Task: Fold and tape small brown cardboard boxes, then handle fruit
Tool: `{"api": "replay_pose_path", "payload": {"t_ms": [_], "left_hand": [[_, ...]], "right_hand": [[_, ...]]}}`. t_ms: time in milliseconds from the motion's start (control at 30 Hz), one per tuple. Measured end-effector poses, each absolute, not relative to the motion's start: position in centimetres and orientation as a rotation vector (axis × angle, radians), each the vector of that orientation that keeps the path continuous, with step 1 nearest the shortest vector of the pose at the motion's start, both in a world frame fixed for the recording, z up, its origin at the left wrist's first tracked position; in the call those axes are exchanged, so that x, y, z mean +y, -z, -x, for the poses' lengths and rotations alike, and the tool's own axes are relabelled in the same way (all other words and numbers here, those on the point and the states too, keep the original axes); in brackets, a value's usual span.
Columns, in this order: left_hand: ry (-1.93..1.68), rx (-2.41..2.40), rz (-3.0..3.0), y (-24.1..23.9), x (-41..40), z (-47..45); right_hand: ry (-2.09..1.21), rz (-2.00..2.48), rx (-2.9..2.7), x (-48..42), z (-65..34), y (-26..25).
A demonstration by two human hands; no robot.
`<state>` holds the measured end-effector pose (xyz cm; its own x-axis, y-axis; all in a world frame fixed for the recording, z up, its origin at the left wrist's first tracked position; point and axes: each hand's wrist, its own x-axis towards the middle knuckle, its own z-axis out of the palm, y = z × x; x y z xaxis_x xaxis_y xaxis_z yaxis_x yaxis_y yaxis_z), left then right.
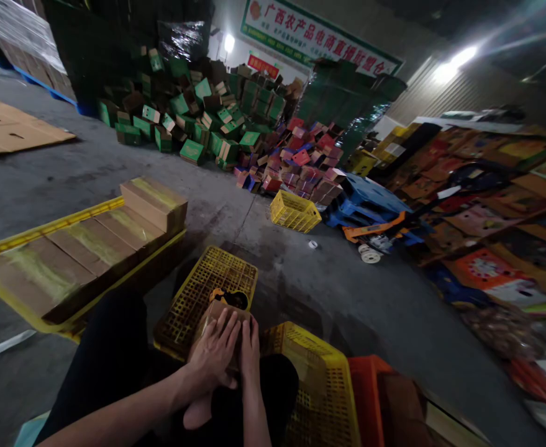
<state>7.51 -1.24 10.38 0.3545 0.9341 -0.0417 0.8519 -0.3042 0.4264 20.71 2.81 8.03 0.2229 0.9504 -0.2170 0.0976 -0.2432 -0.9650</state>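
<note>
left hand (214,355) lies flat on top of a small brown carton (217,308), fingers stretched and a little spread; the grip is not closed round it, only pressed on. right hand (250,345) is seen edge-on just beside the left, fingers straight against the carton's right side, grip likewise unclenched. the two hands touch each other.

the carton sits low centre, at the person's knees, on the near edge of an upturned yellow crate (202,282). its far top corner is open and dark inside.

second yellow crate (317,379) is close on the right, touching an orange crate (364,375). on the left, a yellow tray (44,228) carries a row of sealed cartons, one stacked on its far end.

little room near the hands: crates hem in the right, the tray the left. beyond lies a wide bare stretch of concrete floor (295,288), with a tape roll (313,244) and a yellow basket (295,211) well apart. a green box heap (198,118) and a red box heap (300,162) close the far edge. shelving with printed cartons (487,211) lines the right.
</note>
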Motion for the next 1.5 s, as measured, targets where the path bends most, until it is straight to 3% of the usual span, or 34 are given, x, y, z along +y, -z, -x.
{"api": "replay_pose_path", "payload": {"t_ms": [433, 967, 1233, 1500], "left_hand": [[-0.486, 1.569, -2.271, -10.2, -0.8, -5.5], [-0.769, 1.991, -2.357, -8.4, -5.7, -3.5], [-0.770, 2.008, -2.496, -7.7, -5.4, -3.2], [-0.752, 1.979, -2.538, -8.1, -5.5, -3.3]], "right_hand": [[-1.115, 1.577, -1.077, 2.4, -20.4, -7.7], [-0.858, 1.684, -1.158, 1.8, -20.7, -7.8], [-0.277, 1.471, -2.151, -2.1, -16.2, -11.2], [-0.106, 1.460, -2.375, -3.2, -15.7, -11.9]]}}
